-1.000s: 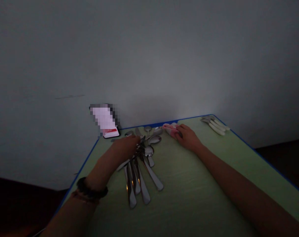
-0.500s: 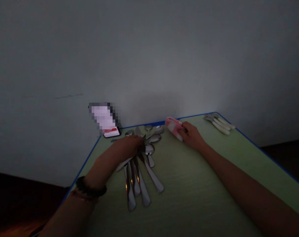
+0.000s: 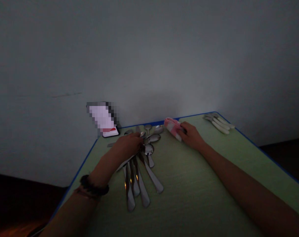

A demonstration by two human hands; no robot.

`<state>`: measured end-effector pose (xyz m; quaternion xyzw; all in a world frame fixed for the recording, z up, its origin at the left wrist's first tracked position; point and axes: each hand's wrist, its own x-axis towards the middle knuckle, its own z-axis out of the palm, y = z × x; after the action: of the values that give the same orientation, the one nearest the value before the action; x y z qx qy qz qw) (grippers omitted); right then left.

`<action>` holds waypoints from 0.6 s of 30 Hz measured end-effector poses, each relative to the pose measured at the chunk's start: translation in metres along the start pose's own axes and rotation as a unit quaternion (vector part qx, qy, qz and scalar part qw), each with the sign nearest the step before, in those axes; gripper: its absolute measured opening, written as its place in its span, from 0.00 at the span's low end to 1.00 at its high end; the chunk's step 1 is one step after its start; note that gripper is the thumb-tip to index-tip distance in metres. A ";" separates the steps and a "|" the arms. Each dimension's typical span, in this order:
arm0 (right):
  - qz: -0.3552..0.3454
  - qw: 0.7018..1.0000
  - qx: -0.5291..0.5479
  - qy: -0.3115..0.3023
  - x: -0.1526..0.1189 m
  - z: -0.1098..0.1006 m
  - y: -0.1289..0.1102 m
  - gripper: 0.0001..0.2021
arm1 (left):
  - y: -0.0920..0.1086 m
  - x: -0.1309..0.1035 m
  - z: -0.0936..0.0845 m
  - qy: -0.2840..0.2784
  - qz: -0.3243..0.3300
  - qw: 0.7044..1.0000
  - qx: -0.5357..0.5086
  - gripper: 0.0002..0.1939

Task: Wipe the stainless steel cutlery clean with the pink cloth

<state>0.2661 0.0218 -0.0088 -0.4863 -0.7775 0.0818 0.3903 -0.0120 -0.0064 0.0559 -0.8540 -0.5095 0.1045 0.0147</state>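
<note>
My left hand (image 3: 129, 144) is over the pile of metal cutlery, its fingers curled down among the pieces; what they pinch is hidden. Just past the fingertips lie a spoon (image 3: 153, 138) and a rounder spoon (image 3: 148, 149). Several long metal handles (image 3: 143, 196) fan out toward me from under the hand. My right hand (image 3: 190, 135) grips a folded pink and white cloth (image 3: 172, 128) at the table's far side, to the right of the pile. Another spoon (image 3: 158, 128) lies close to the cloth's left side.
A phone (image 3: 111, 132) with a lit, blurred-out screen leans against the wall at the back left. Several white-handled forks (image 3: 219, 124) lie at the far right corner. The green table (image 3: 188, 184) has a blue edge and meets a grey wall (image 3: 149, 59).
My left hand has shifted very slightly among the cutlery, and a small spoon bowl shows more plainly beside its fingers. My right hand stays on the cloth.
</note>
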 end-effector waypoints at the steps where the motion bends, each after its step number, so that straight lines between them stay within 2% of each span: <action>1: 0.001 1.000 0.000 0.000 0.000 0.000 0.000 0.06 | -0.002 0.000 0.000 -0.003 0.008 1.000 -0.006 0.11; 5: -0.003 1.000 0.003 -0.003 0.000 -0.001 -0.002 0.06 | -0.007 0.000 0.001 -0.001 0.019 1.000 -0.014 0.11; 12: -0.005 1.000 0.005 -0.013 0.000 -0.002 -0.002 0.06 | -0.003 0.006 0.005 -0.002 0.033 0.999 -0.039 0.11; 18: -0.001 1.000 0.008 -0.018 0.001 0.000 -0.001 0.07 | -0.009 -0.001 0.002 -0.028 0.057 0.995 -0.079 0.12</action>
<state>0.2658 0.0220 -0.0078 -0.4809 -0.7842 0.0964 0.3801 -0.0209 -0.0033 0.0550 -0.8769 -0.4668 0.0881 -0.0727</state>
